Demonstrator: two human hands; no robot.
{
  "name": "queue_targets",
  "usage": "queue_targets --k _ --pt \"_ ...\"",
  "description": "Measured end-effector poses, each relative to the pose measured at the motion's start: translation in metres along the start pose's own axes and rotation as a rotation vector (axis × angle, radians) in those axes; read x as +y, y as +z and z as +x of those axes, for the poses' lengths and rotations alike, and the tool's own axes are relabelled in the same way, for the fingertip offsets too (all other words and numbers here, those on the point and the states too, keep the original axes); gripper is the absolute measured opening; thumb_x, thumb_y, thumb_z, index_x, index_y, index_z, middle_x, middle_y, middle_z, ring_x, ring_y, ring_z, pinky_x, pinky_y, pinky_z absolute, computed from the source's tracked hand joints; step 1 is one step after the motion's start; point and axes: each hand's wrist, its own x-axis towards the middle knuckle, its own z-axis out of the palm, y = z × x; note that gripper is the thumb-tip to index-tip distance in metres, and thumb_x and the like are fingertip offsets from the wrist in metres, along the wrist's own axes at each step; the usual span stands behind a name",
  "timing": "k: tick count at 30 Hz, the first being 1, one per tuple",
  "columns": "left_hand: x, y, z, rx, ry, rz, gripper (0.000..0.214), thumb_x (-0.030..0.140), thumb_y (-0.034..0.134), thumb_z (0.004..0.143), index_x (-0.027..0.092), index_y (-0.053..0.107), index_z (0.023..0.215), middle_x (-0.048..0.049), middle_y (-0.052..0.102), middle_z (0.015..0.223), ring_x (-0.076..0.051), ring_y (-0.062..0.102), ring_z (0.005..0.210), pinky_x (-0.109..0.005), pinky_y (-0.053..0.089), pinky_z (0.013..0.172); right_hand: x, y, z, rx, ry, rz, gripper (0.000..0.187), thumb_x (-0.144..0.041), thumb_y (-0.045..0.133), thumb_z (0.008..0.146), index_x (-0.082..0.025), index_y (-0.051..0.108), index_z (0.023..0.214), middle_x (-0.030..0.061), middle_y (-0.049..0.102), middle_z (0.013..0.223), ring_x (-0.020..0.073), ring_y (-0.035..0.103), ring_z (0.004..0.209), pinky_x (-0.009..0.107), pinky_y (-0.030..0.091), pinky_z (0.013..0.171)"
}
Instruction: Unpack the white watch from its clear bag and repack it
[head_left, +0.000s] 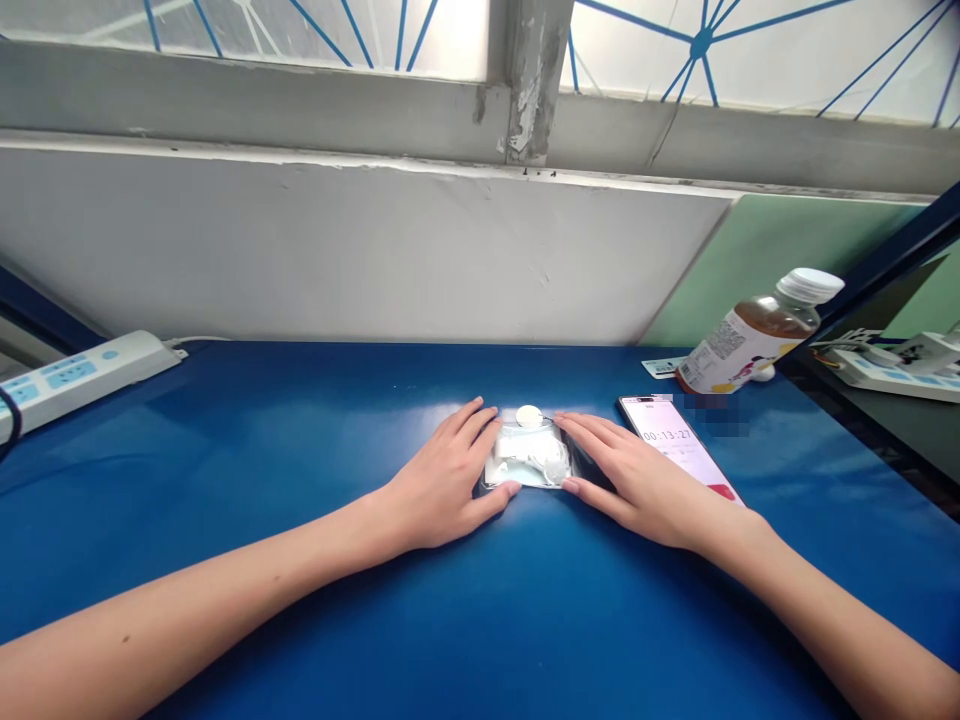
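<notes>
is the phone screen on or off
On. The smartphone, partly hidden by the right hand, has a lit pale screen showing the digits 00:13:27 and a red patch near its lower end.

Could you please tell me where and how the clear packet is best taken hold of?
I would take the packet by its left and right edges, one hand from each side: it lies flat and low on the table, and the fingertips of the left hand and right hand are at those edges.

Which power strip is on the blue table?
The left power strip lies on the blue table; the right power strip sits beyond the table's right edge.
</notes>
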Motion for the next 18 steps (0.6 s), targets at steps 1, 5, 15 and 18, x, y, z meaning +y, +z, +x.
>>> queue_targets --k 1,5,15,18 --pt "0.0 0.0 0.0001 0.003 0.003 -0.003 0.063 0.049 0.054 0.094 0.012 0.044 0.143 -0.0194 0.046 0.149 -0.038 0.028 0.147 -0.057 0.033 0.117 0.0009 -0.0003 -0.0003 0.002 0.002 0.004 0.063 -0.048 0.047 0.098 -0.022 0.033 0.153 0.0156 0.047 0.152 0.0342 0.047 0.138 0.055 0.045 0.109" --pt "-0.0004 -0.0007 0.0007 0.01 -0.002 -0.029 0.065 0.051 0.06 0.09 0.014 0.045 0.142 -0.0172 0.048 0.147 -0.037 0.029 0.146 -0.055 0.034 0.117 0.0036 -0.0027 -0.0011 -0.011 0.002 0.006 0.064 -0.049 0.048 0.098 -0.021 0.034 0.153 0.0157 0.048 0.152 0.0342 0.047 0.137 0.055 0.045 0.11" --pt "-0.0028 -0.003 0.0016 -0.026 -0.038 -0.06 0.059 0.054 0.048 0.098 0.012 0.046 0.14 -0.0172 0.047 0.148 -0.035 0.031 0.145 -0.054 0.033 0.117 0.0061 -0.0033 -0.0009 -0.05 -0.028 -0.03 0.074 -0.054 0.055 0.093 -0.019 0.033 0.153 0.0165 0.045 0.153 0.0352 0.045 0.138 0.055 0.043 0.111" --pt "-0.003 -0.0043 0.0027 -0.022 -0.018 -0.086 0.049 0.049 0.04 0.103 0.012 0.052 0.134 -0.0158 0.053 0.142 -0.032 0.034 0.144 -0.051 0.034 0.117 0.0051 -0.0051 0.0011 0.012 -0.051 -0.013 0.055 -0.041 0.051 0.097 -0.025 0.041 0.149 0.0137 0.049 0.15 0.032 0.053 0.131 0.05 0.048 0.105"
